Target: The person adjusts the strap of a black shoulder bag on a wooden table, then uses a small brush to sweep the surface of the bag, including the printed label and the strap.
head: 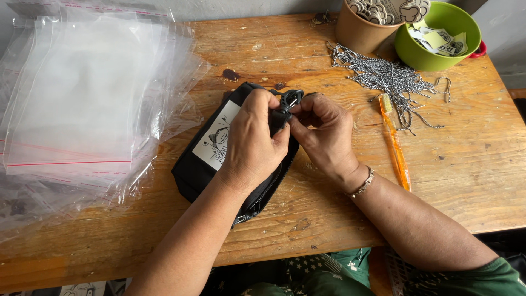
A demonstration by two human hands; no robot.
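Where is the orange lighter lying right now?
In the head view the orange lighter lies on the wooden table, just right of the right hand, its top end touching the pile of speckled cords.

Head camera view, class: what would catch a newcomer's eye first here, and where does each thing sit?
At the centre of the wooden table, the left hand and right hand pinch a fitting at the top of a black pouch. A heap of clear plastic bags fills the left side. At the far right, a bright green bowl sits behind a bundle of speckled cords.
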